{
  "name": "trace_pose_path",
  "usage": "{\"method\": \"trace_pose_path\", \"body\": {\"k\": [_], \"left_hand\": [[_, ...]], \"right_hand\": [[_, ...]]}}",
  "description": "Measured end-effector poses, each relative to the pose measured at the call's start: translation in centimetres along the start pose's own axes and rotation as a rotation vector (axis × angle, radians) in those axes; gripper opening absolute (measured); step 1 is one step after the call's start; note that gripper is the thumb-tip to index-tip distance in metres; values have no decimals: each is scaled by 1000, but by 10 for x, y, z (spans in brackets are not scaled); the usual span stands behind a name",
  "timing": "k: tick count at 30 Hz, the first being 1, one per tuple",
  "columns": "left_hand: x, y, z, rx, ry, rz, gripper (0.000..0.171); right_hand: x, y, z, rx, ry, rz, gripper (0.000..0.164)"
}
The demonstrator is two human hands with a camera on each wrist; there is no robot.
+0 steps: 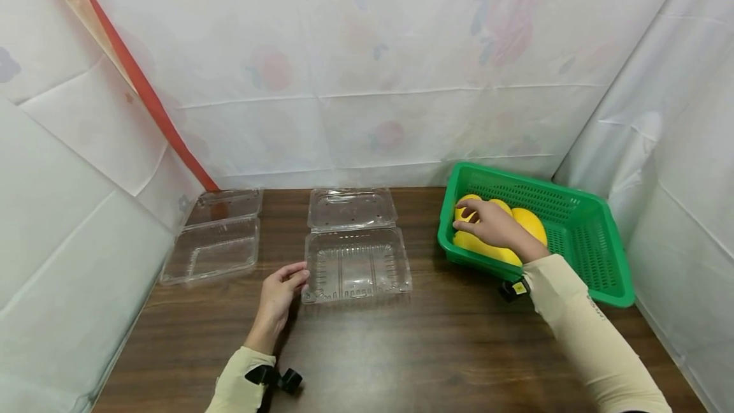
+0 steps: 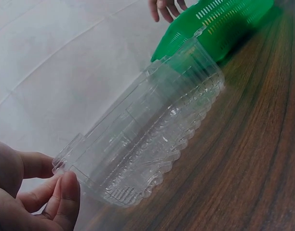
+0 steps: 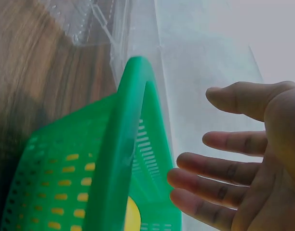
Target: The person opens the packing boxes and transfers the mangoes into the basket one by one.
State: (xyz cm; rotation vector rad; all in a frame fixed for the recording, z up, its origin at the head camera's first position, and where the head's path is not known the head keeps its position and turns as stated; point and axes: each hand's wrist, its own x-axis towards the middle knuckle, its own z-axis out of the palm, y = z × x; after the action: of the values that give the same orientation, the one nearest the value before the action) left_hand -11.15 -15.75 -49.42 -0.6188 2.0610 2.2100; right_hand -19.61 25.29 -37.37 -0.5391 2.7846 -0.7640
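An open clear plastic clamshell box (image 1: 357,266) lies in the middle of the table, its lid (image 1: 352,209) folded back toward the curtain. My left hand (image 1: 282,295) pinches the left edge of its base between thumb and fingers; in the left wrist view the fingertips (image 2: 69,192) are at the box's corner. Over the left part of a green basket (image 1: 596,266), my right hand (image 1: 487,225) hovers with its fingers spread and nothing held. Beneath it lie several smooth yellow mangoes (image 1: 529,223), partly hidden by the hand. The right wrist view shows the palm and fingers apart from the basket.
A second open clear clamshell box (image 1: 220,250) sits at the table's left, near the side curtain. White curtains (image 1: 367,69) close off the back and both sides. Brown wooden tabletop (image 1: 378,355) lies in front of the boxes.
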Motion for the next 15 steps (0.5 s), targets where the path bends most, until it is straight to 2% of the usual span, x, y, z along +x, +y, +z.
{"method": "trace_pose_path", "body": {"k": [8, 15], "left_hand": [[1, -1, 1, -1, 9, 10, 35], [-2, 0, 3, -12, 9, 26, 37]], "right_hand": [[1, -11, 13, 35, 42, -33, 49], [-1, -27, 29, 103, 140, -68, 38]]}}
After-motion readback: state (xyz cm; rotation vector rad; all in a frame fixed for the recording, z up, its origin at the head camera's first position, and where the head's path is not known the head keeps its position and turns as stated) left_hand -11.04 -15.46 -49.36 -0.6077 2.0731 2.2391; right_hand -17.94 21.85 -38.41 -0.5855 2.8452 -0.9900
